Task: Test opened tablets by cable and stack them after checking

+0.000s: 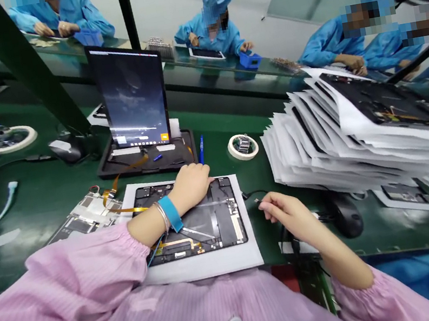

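An opened tablet body (216,220), black inside with small boards and flat cables, lies on a white sheet (215,263) in front of me. My left hand (192,185), with a blue wrist strap, rests on the tablet's upper part with fingers curled down. My right hand (285,213) hovers just right of the sheet, fingertips pinched on the end of a thin black cable (251,196). An orange flat cable (119,183) runs from the tablet area to a black fixture (148,158) holding an upright lit screen (133,94).
A tall slanted stack of tablets between white sheets (357,131) fills the right. A black mouse (346,215) sits under it. A tape roll (242,146), a blue pen (201,149) and a loose circuit assembly (84,215) lie nearby. Workers in blue sit across the bench.
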Demonstrator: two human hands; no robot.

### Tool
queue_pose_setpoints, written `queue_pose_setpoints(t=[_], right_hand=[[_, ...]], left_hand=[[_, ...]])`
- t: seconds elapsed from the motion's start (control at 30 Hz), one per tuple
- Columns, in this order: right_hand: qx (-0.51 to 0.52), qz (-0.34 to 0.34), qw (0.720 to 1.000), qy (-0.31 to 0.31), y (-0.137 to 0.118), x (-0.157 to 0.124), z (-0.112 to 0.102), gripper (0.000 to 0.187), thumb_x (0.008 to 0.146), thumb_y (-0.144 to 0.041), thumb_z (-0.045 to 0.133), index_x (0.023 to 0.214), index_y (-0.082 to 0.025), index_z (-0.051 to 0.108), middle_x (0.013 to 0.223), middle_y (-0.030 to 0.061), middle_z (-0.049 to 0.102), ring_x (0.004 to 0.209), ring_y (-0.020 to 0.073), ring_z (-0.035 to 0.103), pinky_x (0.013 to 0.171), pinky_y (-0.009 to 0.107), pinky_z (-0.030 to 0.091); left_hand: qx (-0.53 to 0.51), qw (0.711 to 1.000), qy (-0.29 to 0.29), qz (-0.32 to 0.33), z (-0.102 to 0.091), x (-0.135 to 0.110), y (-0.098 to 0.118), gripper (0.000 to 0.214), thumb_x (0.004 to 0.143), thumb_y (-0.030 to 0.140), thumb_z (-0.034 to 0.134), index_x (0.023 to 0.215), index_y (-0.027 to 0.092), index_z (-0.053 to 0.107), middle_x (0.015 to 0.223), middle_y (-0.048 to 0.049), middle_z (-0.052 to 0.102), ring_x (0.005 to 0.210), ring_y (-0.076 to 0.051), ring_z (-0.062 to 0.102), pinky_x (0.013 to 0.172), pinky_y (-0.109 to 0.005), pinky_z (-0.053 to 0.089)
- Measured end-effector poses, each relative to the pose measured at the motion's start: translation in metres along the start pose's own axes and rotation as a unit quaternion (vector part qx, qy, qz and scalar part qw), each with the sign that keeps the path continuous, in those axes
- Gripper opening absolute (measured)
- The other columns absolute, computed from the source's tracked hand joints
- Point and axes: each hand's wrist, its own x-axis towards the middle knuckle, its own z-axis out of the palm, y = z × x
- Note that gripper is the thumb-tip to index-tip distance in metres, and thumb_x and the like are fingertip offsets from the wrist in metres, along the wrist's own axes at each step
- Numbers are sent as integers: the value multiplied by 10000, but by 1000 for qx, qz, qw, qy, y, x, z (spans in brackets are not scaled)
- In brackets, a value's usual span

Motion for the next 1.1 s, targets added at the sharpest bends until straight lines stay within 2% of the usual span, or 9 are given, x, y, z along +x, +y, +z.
queue_pose_setpoints(t=[0.1, 0.23, 0.37, 0.47, 0.7, 0.87, 1.0, 1.1], right_hand=[[62, -9, 998, 4, 5, -1, 8, 238, 917, -360, 460, 836, -191, 607, 644, -14, 575, 594, 133, 545, 584, 245, 429], [-5, -96, 993, 64, 8, -2, 24, 176, 889, -291, 535, 955, -209, 676, 860, 36, 630, 791, 165, 588, 705, 276, 460], [-80, -157, 977, 118, 13, 0, 35, 201, 913, -262, 513, 1000, -211, 686, 881, 54, 604, 834, 179, 579, 737, 301, 472], [-104, -182, 969, 128, 16, 3, 37, 199, 917, -247, 513, 1006, -207, 687, 880, 55, 596, 834, 180, 578, 728, 301, 475], [-99, -201, 966, 132, 17, 5, 38, 196, 922, -259, 511, 1006, -221, 685, 866, 49, 600, 814, 175, 585, 721, 301, 484], [-70, -209, 968, 124, 15, 3, 35, 179, 917, -250, 521, 987, -219, 682, 886, 48, 616, 835, 175, 592, 750, 308, 487], [3, -192, 975, 110, 11, -2, 31, 145, 907, -259, 544, 962, -220, 672, 890, 42, 628, 839, 172, 602, 746, 299, 488], [7, -195, 973, 121, 8, -6, 30, 137, 910, -268, 537, 944, -217, 660, 880, 43, 630, 833, 176, 603, 733, 300, 489]], left_hand=[[7, 1000, -3, 7, -2, 0, 3, 227, 904, 334, 494, 881, 128, 586, 841, -99, 652, 834, -262, 602, 696, -361, 399], [8, 1000, -6, 16, -4, -4, 8, 227, 902, 339, 502, 891, 126, 582, 839, -96, 650, 836, -263, 597, 689, -357, 393], [2, 1000, 10, 29, -2, -6, 10, 211, 892, 338, 519, 898, 134, 576, 896, -97, 632, 890, -263, 570, 706, -353, 391], [-3, 999, 17, 45, 1, -6, 11, 188, 880, 322, 539, 906, 139, 573, 930, -95, 616, 917, -259, 550, 720, -350, 390], [5, 999, 27, 42, 7, -1, 15, 197, 895, 310, 506, 892, 132, 590, 885, -100, 603, 905, -261, 547, 717, -361, 382], [0, 998, 37, 55, 4, -1, 19, 211, 903, 293, 485, 858, 133, 614, 875, -103, 605, 914, -263, 546, 718, -367, 383], [-46, 998, 38, 33, -4, -3, 20, 275, 904, 354, 479, 812, 142, 626, 850, -93, 629, 884, -251, 560, 714, -353, 390], [-114, 993, 21, 18, -10, -3, 19, 317, 916, 380, 450, 765, 161, 623, 800, -66, 648, 809, -216, 580, 685, -318, 391]])
